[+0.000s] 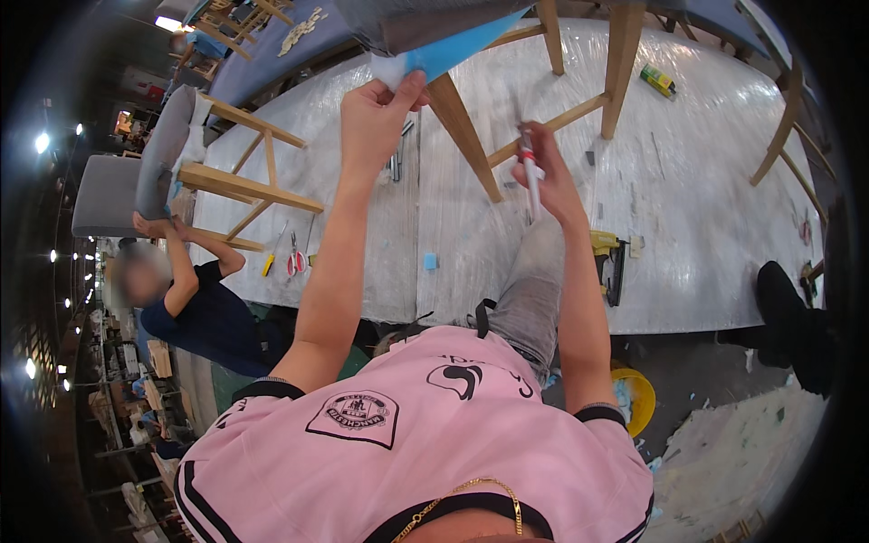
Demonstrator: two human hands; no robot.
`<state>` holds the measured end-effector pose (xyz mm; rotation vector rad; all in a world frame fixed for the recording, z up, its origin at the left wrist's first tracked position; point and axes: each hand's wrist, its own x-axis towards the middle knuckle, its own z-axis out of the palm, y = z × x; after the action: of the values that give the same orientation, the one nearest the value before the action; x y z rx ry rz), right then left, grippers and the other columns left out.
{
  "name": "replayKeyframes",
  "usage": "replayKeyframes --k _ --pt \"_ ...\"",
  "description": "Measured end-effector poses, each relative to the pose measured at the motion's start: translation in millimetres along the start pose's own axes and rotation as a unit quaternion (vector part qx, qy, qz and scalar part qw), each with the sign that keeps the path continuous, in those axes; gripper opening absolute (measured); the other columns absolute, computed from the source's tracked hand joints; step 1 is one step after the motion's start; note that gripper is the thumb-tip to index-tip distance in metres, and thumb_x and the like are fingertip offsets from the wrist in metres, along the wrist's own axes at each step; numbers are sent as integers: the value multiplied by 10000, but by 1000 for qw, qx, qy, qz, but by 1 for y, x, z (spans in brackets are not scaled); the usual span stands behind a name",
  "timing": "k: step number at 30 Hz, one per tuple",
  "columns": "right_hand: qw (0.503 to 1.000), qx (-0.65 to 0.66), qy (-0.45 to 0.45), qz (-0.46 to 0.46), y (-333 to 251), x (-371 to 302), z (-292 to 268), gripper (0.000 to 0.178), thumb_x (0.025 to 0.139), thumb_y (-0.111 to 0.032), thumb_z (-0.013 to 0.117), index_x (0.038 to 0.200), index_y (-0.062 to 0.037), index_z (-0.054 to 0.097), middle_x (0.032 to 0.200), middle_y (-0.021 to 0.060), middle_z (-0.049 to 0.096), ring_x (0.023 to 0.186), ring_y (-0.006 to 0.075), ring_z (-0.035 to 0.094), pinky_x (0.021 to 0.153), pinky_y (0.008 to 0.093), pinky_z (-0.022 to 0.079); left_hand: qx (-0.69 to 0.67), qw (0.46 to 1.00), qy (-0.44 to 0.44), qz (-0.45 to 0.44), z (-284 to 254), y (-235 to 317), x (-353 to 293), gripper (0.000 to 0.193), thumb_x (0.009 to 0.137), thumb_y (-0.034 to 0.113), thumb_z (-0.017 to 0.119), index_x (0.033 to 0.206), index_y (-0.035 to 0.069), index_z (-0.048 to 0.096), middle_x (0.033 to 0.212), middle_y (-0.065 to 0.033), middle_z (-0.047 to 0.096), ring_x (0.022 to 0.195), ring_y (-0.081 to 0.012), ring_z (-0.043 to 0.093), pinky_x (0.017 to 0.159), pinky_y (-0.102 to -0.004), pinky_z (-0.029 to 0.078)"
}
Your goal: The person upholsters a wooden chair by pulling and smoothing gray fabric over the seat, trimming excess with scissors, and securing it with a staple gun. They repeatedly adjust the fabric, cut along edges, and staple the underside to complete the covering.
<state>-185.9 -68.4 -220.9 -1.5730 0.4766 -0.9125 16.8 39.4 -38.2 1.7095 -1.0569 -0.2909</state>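
We stand at a long table (706, 208) wrapped in shiny clear film, in a dim workshop with lamps along the left wall. A wooden chair (625, 54) stands on it before us, legs bare, its seat above our hands. Our left hand (378, 122) pinches blue foam (444, 52) at the seat's edge, thumb on top. Our right hand (541, 172) is closed round a white marker (529, 176), tip down, just beside the chair's lower rung. A stapler (609, 262) lies near the table's near edge, right of our right arm; scissors (296, 262) lie left. Another chair (226, 172) rests at the left edge, held by a person (195, 308) in dark blue. The table's right half lies mostly bare.
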Motion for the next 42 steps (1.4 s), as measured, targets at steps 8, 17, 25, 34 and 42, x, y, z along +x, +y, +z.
replayKeyframes --k 8,17,25,34,42 --pt "995 47 -44 -78 -54 59 43 800 756 -416 910 1327 -72 467 1107 113 648 974 208 610 894 341 509 -33 999 -24 -26 1 -7 2 395 942 344 774 904 -49 752 774 -84 745 736 -113 686 701 -257 531" --pt "996 69 -18 -61 -38 64 52 625 808 -280 903 1258 -63 526 935 63 703 807 117 626 767 275 531 -85 996 -21 -25 8 -11 0 422 958 338 762 930 -81 728 815 -112 745 748 -135 703 721 -268 566" --pt "994 95 -33 -37 -48 56 43 485 863 -200 859 1224 -71 561 888 9 663 745 77 608 671 236 491 -130 990 -14 -47 12 -4 -5 405 972 357 732 1021 -45 734 894 -94 753 779 -150 707 734 -292 571" --pt "952 -166 -256 -3 -105 89 -55 609 932 -546 719 1331 -102 597 933 9 586 818 96 581 667 274 516 -570 759 -171 -264 -21 24 10 201 1013 235 621 1082 63 700 1009 -28 752 749 -139 597 769 -336 488" --pt "896 -240 -372 31 -167 144 -65 716 855 -683 726 1236 -81 648 886 -5 628 745 106 579 644 273 478 -515 822 -99 -221 -29 4 -5 166 999 227 630 1017 76 696 986 -25 752 723 -135 592 777 -342 479"
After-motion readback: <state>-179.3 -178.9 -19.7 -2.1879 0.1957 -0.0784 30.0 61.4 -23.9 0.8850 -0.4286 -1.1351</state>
